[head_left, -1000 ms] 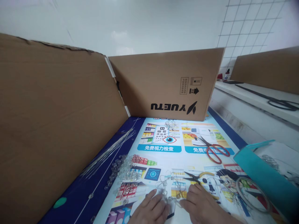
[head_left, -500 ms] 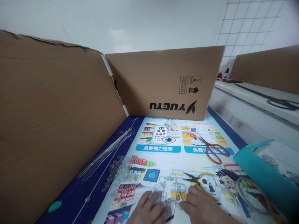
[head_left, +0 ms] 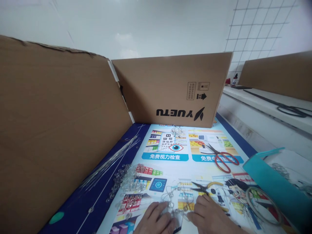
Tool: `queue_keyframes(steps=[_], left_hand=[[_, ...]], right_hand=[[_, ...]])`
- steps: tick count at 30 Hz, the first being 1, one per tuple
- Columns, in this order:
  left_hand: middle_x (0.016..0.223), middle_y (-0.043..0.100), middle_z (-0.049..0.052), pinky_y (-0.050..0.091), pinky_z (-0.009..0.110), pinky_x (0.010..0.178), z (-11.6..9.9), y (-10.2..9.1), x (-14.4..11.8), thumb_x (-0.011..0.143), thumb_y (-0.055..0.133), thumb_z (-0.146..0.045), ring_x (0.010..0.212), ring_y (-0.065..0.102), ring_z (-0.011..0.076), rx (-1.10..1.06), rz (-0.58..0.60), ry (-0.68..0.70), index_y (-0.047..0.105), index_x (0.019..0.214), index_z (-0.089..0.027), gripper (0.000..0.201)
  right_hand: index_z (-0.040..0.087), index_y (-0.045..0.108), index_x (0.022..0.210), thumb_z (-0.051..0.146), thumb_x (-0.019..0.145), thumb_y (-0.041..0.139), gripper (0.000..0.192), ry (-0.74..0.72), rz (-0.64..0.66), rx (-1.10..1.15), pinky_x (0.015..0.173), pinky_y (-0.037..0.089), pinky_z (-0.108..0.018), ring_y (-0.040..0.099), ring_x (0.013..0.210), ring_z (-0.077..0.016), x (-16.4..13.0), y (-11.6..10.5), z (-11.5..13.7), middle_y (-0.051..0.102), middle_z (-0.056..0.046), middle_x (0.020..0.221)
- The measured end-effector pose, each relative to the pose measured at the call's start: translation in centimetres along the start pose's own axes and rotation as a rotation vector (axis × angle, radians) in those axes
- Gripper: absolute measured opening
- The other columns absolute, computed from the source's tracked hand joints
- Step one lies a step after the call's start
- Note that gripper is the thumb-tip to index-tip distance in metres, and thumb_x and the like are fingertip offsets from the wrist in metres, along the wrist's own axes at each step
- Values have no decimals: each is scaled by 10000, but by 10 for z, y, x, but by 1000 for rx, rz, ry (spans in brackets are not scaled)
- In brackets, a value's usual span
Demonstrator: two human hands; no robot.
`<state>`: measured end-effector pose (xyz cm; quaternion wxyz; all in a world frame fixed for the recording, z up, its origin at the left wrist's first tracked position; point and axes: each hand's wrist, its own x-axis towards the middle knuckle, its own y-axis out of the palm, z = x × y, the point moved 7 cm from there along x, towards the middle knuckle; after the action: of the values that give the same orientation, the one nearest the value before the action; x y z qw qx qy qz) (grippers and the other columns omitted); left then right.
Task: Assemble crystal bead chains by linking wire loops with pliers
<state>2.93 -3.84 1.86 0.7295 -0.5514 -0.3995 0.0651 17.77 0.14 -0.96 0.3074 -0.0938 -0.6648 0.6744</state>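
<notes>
Both hands' fingers (head_left: pixel 162 208) pinched on beaded wire (head_left: pixel 175 198).

White wall (head_left: pixel 146 29) behind, plain on the left, thin dark grid lines (head_left: pixel 258 29) on the right. Brown cardboard panels (head_left: pixel 56 130) fence the table on left and back, back one (head_left: pixel 170 91) printed YUETU upside down. White ledge (head_left: pixel 268 104) to the right with another cardboard sheet (head_left: pixel 280 73). Even soft light

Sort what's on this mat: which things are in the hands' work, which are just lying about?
In hand: left hand, right hand, wire-and-bead piece.
Lying about: red scissors, pliers, loose clear beads, straight wires, wire coil, teal tray.
</notes>
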Motion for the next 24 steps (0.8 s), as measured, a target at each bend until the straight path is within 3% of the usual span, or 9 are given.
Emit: queue_keyframes(steps=[3, 7, 12, 21, 24], left_hand=[[922, 661, 27, 470, 318, 804, 11, -5, 3, 875, 476, -239, 903, 602, 196, -75, 45, -79, 575, 1066, -219, 216], [939, 630, 83, 501, 350, 714, 40, -9, 13, 834, 457, -127, 845, 591, 216, -140, 68, -329, 570, 1088, -206, 289], [913, 607, 59, 495, 366, 713, 59, 6, 27, 795, 520, -88, 840, 570, 222, -218, 195, -502, 635, 995, -251, 283], [955, 603, 67, 469, 388, 774, 61, 11, 28, 816, 488, -96, 894, 550, 225, -270, 232, -488, 635, 997, -230, 269], [1010, 612, 80, 453, 394, 800, 57, 8, 36, 818, 451, -72, 947, 538, 233, -277, 219, -437, 600, 1086, -222, 341]], right_hand=[[219, 564, 813, 195, 791, 532, 46, -21, -18, -8, 635, 267, -318, 408, 695, -167, 0, -1, 1, 522, -5, 675], [220, 572, 834, 198, 790, 530, 65, -21, -7, -41, 634, 269, -316, 416, 698, -165, 2, -5, 2, 529, -6, 675], [223, 572, 852, 193, 792, 522, 84, -50, -28, -45, 610, 256, -323, 411, 670, -165, 4, -10, 4, 533, -5, 653], [215, 578, 835, 218, 769, 550, 72, -9, 68, -17, 624, 259, -327, 406, 690, -163, 4, -6, 3, 556, -2, 689], [211, 576, 826, 225, 790, 544, 51, 7, 111, -21, 645, 264, -326, 410, 705, -163, 4, -5, 3, 564, 0, 702]])
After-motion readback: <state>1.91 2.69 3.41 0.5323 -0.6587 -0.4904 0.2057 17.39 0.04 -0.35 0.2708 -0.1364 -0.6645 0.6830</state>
